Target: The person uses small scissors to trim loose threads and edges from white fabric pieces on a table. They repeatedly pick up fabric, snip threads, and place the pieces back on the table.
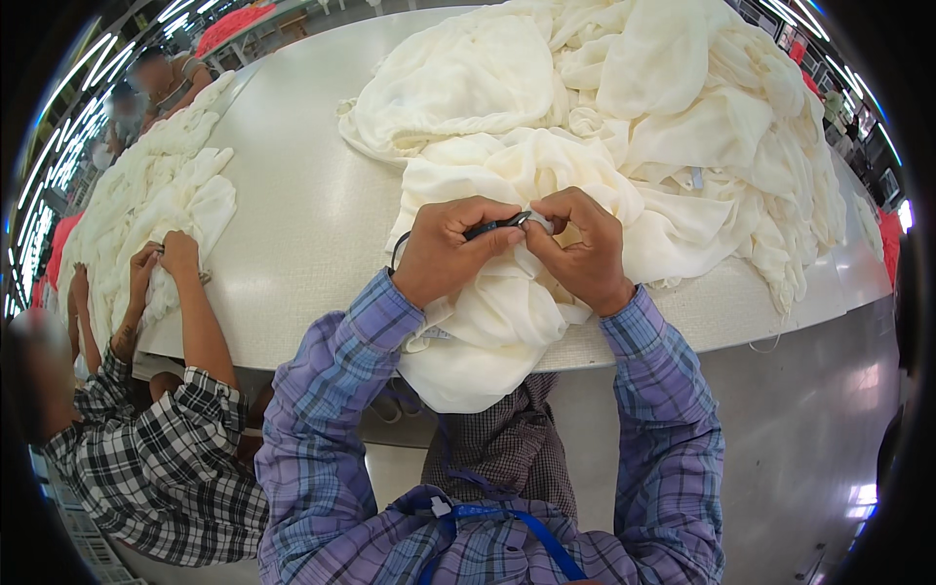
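Note:
My left hand [453, 248] grips a small dark tool [491, 227], which looks like thread snips. Its metal tip points right, and a black loop shows behind the wrist side of the hand. Close by, my right hand [585, 252] pinches a small bit of the cream fabric right at the tool's tip. The loose cream garment [504, 329] lies bunched under both hands and hangs over the table's front edge. A pale label [436, 333] with print shows on it, below my left hand.
A large heap of cream garments [658, 110] covers the table [292, 183] ahead and to the right. At left, a person in a checked shirt [168, 468] handles another cream pile [175, 183]. More people sit beyond. A loose thread [768, 344] hangs off the front edge.

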The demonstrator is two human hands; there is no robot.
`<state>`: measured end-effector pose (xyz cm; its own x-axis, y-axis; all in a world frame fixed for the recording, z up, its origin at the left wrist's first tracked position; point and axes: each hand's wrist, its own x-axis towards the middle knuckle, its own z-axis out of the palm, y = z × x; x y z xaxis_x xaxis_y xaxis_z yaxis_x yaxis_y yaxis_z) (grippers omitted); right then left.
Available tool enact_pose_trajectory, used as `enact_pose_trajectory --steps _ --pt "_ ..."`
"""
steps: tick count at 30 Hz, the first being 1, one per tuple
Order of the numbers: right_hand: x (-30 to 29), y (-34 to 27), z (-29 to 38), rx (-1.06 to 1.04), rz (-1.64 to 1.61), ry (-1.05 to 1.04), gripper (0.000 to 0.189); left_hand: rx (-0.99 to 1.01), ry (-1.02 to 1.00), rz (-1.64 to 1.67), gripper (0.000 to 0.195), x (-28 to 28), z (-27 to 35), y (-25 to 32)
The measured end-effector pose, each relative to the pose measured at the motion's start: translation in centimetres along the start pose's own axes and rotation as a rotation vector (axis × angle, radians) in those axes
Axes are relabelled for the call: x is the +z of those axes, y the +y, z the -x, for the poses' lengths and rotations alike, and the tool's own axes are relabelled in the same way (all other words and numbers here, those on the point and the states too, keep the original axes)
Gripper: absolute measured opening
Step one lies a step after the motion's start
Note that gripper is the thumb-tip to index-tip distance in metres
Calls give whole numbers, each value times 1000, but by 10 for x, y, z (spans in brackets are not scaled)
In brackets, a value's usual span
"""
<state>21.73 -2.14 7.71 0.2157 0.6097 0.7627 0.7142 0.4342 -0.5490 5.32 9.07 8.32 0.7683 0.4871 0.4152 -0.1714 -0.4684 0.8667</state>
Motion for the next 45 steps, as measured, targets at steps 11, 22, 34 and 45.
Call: enact_pose_trajectory --steps 11,22,34,45 --pt "-2 -3 -4 61 -170 -61 11 -58 108 268 32 -6 -4 -3" --pt "-30 -10 -9 457 -598 -876 33 -114 404 220 34 -23 -18 -9" --pt "7 -186 43 -325 -1368 -729 83 -96 532 176 29 -41 -23 -32" --pt "-7 -138 19 28 -795 -608 15 -43 527 230 25 -49 -25 -46"
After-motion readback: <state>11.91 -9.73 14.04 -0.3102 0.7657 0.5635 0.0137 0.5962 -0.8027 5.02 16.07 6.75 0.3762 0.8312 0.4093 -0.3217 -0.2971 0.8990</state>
